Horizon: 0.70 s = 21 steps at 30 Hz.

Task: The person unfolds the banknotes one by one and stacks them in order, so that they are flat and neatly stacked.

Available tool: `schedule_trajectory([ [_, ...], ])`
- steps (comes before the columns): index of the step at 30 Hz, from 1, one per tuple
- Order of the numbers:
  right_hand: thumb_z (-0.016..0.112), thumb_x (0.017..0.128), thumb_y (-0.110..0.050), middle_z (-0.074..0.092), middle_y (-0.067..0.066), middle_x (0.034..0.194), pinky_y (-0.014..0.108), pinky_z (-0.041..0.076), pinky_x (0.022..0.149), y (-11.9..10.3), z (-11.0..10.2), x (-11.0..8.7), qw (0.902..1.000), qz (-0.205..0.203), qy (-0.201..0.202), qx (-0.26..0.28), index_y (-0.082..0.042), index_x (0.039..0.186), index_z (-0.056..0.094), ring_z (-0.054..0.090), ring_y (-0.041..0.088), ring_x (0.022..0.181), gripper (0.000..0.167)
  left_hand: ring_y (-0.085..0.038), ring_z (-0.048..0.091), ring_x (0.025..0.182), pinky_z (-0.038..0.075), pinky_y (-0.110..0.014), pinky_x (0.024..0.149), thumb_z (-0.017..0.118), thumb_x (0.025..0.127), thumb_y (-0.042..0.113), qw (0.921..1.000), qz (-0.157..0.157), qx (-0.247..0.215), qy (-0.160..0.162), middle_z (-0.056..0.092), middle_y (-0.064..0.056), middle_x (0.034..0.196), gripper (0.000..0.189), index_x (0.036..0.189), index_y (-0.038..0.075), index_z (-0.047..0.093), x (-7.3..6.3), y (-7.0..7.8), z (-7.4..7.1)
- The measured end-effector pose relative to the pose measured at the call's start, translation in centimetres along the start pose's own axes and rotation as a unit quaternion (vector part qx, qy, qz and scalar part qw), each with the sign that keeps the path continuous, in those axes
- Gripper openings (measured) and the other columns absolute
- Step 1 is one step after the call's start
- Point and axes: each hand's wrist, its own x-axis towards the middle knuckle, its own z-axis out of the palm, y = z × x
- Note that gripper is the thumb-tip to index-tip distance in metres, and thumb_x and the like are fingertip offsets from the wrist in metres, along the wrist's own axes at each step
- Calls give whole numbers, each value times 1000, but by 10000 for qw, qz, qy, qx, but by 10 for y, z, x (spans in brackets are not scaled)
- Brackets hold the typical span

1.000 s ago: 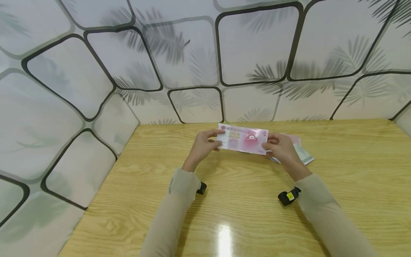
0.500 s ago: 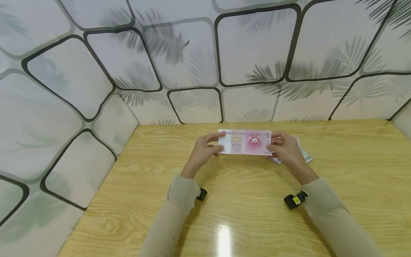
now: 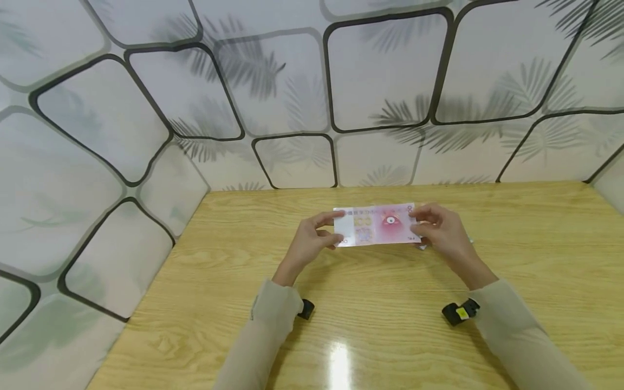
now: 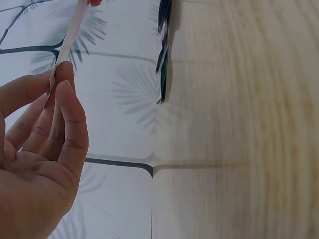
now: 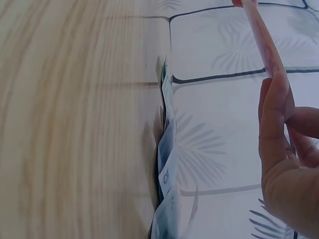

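A pink banknote [image 3: 377, 226] with a round eye-like mark is stretched out flat above the table in the head view. My left hand [image 3: 308, 242] pinches its left end between thumb and fingers. At the other end, my right hand [image 3: 444, 232] pinches it the same way. Both wrist views show the note nearly edge-on, rising from the fingertips. Behind and below the right hand lie several loose banknotes [image 5: 168, 169], mostly hidden by that hand in the head view; bluish and green ones show in the right wrist view.
The wooden table [image 3: 214, 303] meets a wall [image 3: 292, 108] patterned with dark outlines and leaves. Another wall panel [image 3: 83, 216] borders the left side. Small black devices sit at the left wrist [image 3: 306, 309] and right wrist [image 3: 460, 312].
Both hands have drawn the pink banknote down toward the person and slightly right. The right hand now covers more of the loose notes behind it. Both grips stay the same.
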Motion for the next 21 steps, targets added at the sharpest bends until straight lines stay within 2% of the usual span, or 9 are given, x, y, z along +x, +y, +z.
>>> schedule_trajectory([
  [3, 60, 98, 5, 57, 19, 129, 26, 59, 66, -2, -4, -4, 9996, 30, -227, -194, 18, 131, 51, 62, 5, 83, 36, -12, 68, 74, 60, -51, 79, 70, 92, -7, 10000, 2, 21, -65, 55, -20, 140, 50, 140, 4, 60, -2, 0, 1],
  [6, 59, 99, 4, 33, 31, 154, 24, 59, 71, -4, -7, -8, 9985, 97, -442, -296, 17, 138, 48, 62, 4, 95, 42, -12, 68, 73, 59, -55, 80, 69, 91, -8, 10000, -10, -33, -92, 54, -20, 139, 51, 140, 4, 60, -4, 0, 3],
  [7, 60, 100, 3, 27, 30, 157, 24, 59, 73, -4, -9, -9, 9981, 114, -498, -341, 16, 139, 47, 61, 5, 100, 43, -13, 68, 73, 60, -55, 80, 69, 91, -9, 9999, -12, -51, -94, 54, -20, 139, 51, 140, 4, 60, -5, 0, 3],
  [9, 60, 99, 3, 20, 29, 161, 24, 59, 75, -5, -11, -11, 9972, 178, -619, -367, 16, 141, 46, 59, 10, 111, 46, -14, 68, 73, 60, -54, 79, 69, 91, -10, 9999, 3, -86, -98, 55, -19, 138, 52, 140, 3, 60, -6, 0, 4],
  [12, 60, 98, 6, 13, 27, 164, 26, 60, 76, -7, -14, -14, 9957, 289, -828, -301, 15, 143, 43, 57, 14, 110, 49, -15, 68, 74, 60, -52, 78, 69, 90, -11, 9999, 20, -130, -108, 55, -17, 138, 53, 140, 3, 59, -8, 0, 6],
  [16, 59, 96, 10, 7, 27, 164, 29, 61, 75, -6, -18, -17, 9935, 280, -1106, -27, 18, 145, 37, 61, 6, 97, 54, -17, 67, 87, 61, -38, 77, 68, 89, -13, 9998, 81, -138, -116, 58, -14, 136, 54, 140, 3, 60, -10, -1, 8],
  [19, 58, 96, 12, 3, 28, 164, 30, 61, 76, -4, -20, -20, 9923, 227, -1214, 64, 20, 145, 34, 62, 1, 100, 55, -21, 65, 98, 59, -29, 77, 68, 87, -15, 9996, 181, -142, -154, 60, -14, 134, 55, 140, 1, 59, -11, -1, 10],
  [21, 58, 95, 12, 1, 28, 165, 30, 62, 76, -3, -21, -22, 9920, 229, -1242, 74, 20, 144, 34, 62, 0, 102, 56, -23, 64, 101, 58, -27, 77, 68, 87, -16, 9994, 232, -154, -203, 60, -14, 134, 56, 140, 0, 58, -12, -1, 11],
])
